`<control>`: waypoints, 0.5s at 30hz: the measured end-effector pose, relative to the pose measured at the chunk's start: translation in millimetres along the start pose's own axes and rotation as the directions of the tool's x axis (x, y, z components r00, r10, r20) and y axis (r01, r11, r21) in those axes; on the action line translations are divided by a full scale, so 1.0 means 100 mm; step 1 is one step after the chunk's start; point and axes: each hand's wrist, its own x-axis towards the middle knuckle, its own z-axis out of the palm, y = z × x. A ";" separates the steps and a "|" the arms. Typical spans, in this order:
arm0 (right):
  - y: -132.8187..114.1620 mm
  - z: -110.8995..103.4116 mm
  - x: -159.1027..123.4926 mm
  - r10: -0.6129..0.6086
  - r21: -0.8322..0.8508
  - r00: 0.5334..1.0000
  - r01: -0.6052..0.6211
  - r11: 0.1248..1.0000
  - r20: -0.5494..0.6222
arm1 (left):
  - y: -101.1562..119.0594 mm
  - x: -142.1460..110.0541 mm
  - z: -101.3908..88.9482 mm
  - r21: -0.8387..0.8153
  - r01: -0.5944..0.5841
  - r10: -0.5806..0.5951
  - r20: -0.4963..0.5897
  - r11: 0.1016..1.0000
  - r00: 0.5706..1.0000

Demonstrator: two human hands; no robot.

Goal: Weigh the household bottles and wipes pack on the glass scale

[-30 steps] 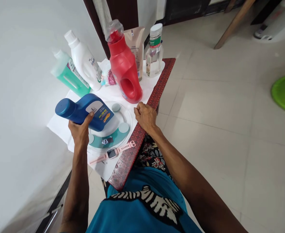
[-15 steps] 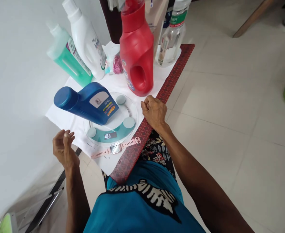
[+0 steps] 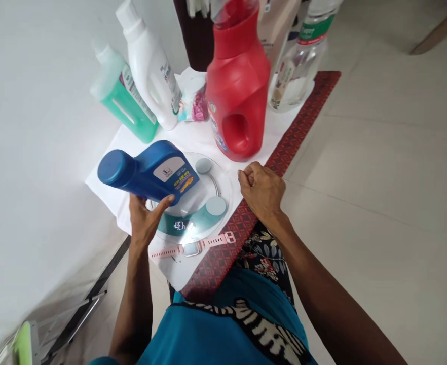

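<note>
A blue bottle [image 3: 162, 167] with a white and orange label stands on a round glass scale [image 3: 195, 225], whose lit display [image 3: 180, 225] shows digits. My left hand [image 3: 144, 218] grips the bottle low on its near side, thumb across the front, the other fingers partly hidden behind it. Curled into a loose fist, my right hand [image 3: 263, 190] rests by the table's right edge and appears to hold nothing. Just in front of the scale lies a pink-strapped smartwatch [image 3: 191, 248].
Behind the scale stand a red detergent jug [image 3: 238, 96], a white bottle [image 3: 153, 71], a green liquid bottle [image 3: 126, 96] and a clear plastic bottle [image 3: 297, 71]. A pink and white packet [image 3: 193, 105] lies among them. The table [image 3: 303, 129] has a red patterned border.
My left hand has moved from beside the table onto the blue bottle and closed around it. My right hand stays curled by the edge. The whole view has shifted slightly.
</note>
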 end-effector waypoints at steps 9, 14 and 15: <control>0.02 -0.01 0.01 -0.004 0.044 1.000 0.005 0.999 -0.023 | -0.02 0.20 -0.05 -0.058 0.084 -0.092 -0.164 0.995 0.982; 0.02 -0.01 0.02 -0.022 0.040 0.999 0.024 0.999 -0.042 | -0.18 0.84 -0.57 0.025 -0.089 0.091 -0.424 0.996 0.901; 0.02 -0.01 0.02 -0.019 0.036 0.999 0.021 0.999 -0.042 | -0.27 1.04 -0.69 0.030 -0.115 0.115 -0.465 0.993 0.878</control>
